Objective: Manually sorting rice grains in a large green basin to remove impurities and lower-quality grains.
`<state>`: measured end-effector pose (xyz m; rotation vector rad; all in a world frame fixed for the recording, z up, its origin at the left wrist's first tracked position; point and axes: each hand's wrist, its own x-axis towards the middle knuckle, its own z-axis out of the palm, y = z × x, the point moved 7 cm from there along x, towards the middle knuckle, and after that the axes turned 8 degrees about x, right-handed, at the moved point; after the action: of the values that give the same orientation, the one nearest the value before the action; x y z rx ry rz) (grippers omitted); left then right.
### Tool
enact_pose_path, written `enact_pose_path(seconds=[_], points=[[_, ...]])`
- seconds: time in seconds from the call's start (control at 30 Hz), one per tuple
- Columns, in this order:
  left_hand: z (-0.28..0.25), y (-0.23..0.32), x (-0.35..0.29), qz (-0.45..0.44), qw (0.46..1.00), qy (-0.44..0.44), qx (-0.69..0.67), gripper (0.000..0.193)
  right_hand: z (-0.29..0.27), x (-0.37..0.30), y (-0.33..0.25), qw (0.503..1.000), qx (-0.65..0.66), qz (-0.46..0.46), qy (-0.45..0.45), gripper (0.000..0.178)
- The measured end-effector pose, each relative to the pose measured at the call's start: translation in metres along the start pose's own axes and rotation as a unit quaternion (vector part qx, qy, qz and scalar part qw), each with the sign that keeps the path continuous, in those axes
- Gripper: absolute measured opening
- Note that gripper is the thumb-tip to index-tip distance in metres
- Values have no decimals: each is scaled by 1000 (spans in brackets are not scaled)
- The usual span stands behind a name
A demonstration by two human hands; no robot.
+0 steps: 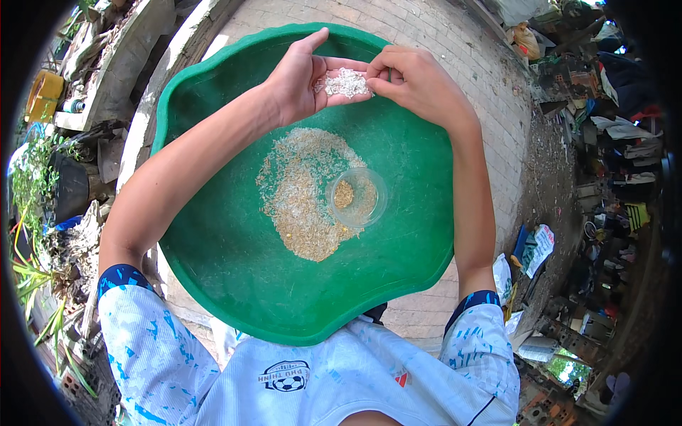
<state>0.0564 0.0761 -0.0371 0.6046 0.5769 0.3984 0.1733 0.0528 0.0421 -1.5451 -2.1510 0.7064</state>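
My left hand point(302, 79) is held palm up over the far part of a large green plastic tray point(398, 241), cradling a small heap of white rice grains point(346, 83). Thumb and fingers of my right hand point(412, 82) are pinched together at the fingertip side of that palm; whatever they grip is too small to make out. Below the hands, a spread of mixed white and tan grains point(302, 206) lies on the tray. A clear round plastic cup point(380, 188) stands at the right edge of the spread, with a little clump of tan grains in its bottom.
Paving bricks point(490, 163) surround the tray. Concrete slabs point(128, 64), a yellow object point(44, 96) and green plants point(39, 177) line the left side. Mixed clutter point(611, 177) covers the ground at right. The tray's near rim meets my shirt point(341, 376).
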Motion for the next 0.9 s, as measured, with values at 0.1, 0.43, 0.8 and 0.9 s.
enact_pose_path(seconds=[0.1, 0.43, 0.8, 0.9], points=[[4, 2, -2, 5, 1000, -8, 5, 80, -8, -1, 0, 1000, 12, 6, 17, 17], [1, 3, 0, 14, 1000, 9, -4, 78, -2, -1, -1, 999, 10, -47, 17, 15], [-1, 3, 1, 11, 999, -39, -3, 81, -8, 1, 16, 997, 69, -22, 24, 13], [-8, 1, 1, -14, 999, -1, 47, 76, -5, 0, 22, 998, 55, -23, 33, 12]])
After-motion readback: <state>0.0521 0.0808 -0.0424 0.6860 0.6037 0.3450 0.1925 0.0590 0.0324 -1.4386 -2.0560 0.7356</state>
